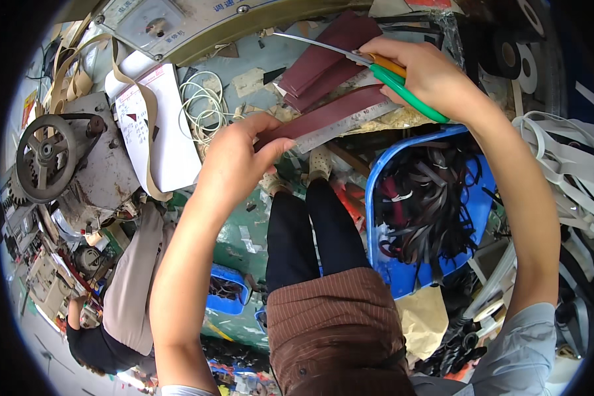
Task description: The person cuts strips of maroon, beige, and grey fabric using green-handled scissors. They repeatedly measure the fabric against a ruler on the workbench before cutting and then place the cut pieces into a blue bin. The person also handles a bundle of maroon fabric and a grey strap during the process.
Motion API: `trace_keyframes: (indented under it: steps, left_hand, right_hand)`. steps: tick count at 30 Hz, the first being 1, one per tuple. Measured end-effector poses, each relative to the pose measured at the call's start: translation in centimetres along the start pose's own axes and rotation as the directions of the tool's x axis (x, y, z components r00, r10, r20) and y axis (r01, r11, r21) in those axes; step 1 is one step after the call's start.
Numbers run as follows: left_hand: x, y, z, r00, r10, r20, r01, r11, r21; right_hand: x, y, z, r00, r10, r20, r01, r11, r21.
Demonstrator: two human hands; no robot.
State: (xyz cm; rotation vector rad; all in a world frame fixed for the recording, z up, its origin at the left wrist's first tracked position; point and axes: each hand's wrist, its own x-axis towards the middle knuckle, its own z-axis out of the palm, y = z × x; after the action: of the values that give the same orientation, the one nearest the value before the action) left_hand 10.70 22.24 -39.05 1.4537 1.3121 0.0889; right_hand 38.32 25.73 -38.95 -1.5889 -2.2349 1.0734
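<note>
A flat burgundy strip, like leather [330, 113], lies across the table's near edge. My left hand [234, 155] pinches its left end between thumb and fingers. Along the strip's near side runs a clear or metal ruler [342, 127]. My right hand [435, 74] holds scissors [402, 92] with green and orange handles; their blades point left, over more burgundy pieces [330, 56] stacked on the table. The fingers of this hand also reach toward the right end of the strip; whether they touch it I cannot tell.
A blue bin [370, 224] full of dark strips stands below the table at right. Left of my hands are a coil of white cord [204, 105], written sheets [165, 132] and a machine handwheel [46, 158]. Another person [105, 343] sits at lower left.
</note>
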Motion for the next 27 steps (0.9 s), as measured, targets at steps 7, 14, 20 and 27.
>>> trace_keyframes:
  steps: [7, 14, 20, 27]
  left_hand:
    - [-0.4, -0.9, 1.4, 0.992, 0.032, -0.121, -0.026, 0.998, 0.056]
    - [-0.6, -1.8, 2.2, 0.964, 0.130, -0.231, -0.103, 0.987, 0.126]
    - [-0.8, -1.4, 2.8, 0.919, 0.221, -0.327, -0.142, 0.958, 0.250]
    - [-1.0, -1.5, 3.0, 0.906, 0.232, -0.355, -0.151, 0.958, 0.242]
  right_hand:
    - [-0.2, -0.1, 0.2, 0.999, -0.034, -0.042, 0.032, 0.999, -0.032]
    - [-0.6, -0.4, 0.3, 0.997, -0.042, -0.071, 0.040, 0.999, -0.023]
    - [-1.0, -0.4, 0.3, 0.998, -0.010, -0.063, 0.011, 1.000, 0.009]
    - [-1.0, -0.4, 0.5, 0.997, -0.018, -0.068, 0.017, 1.000, -0.003]
